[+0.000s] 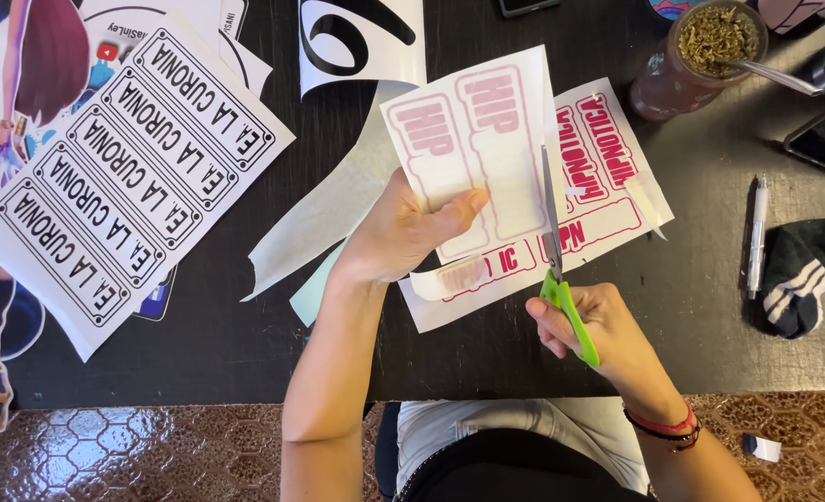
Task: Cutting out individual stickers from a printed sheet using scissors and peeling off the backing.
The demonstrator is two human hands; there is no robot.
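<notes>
The left hand (403, 228) grasps a white sticker sheet (477, 149) printed with pink outlined labels, thumb on the printed face and fingers behind it. The sheet is lifted off the table and tilted toward the camera. The right hand (603, 330) is clenched around the green handles of a pair of scissors (556, 265). The blades point up and away from the person, running along the right edge of the held sheet. Whether the blades are parted or closed cannot be told from this view.

Beneath the held sheet lies a second white sheet with pink labels (607, 167), flat on the dark table (710, 307). A curled strip of backing paper (645, 204) rests on its right part. A pale translucent sheet (324, 218) lies to the left of the left hand.

At far left, a large white sheet of black-bordered labels (129, 167) lies at an angle, partly covering colourful printed figures (22, 74). A white sheet with a black curved shape (361, 37) sits at the top centre. At top right stands a cup filled with green herb (700, 56), with a metal straw (779, 76) in it. A white pen (756, 237) and a black sock with white stripes (798, 270) lie at right, well apart from the hands.
</notes>
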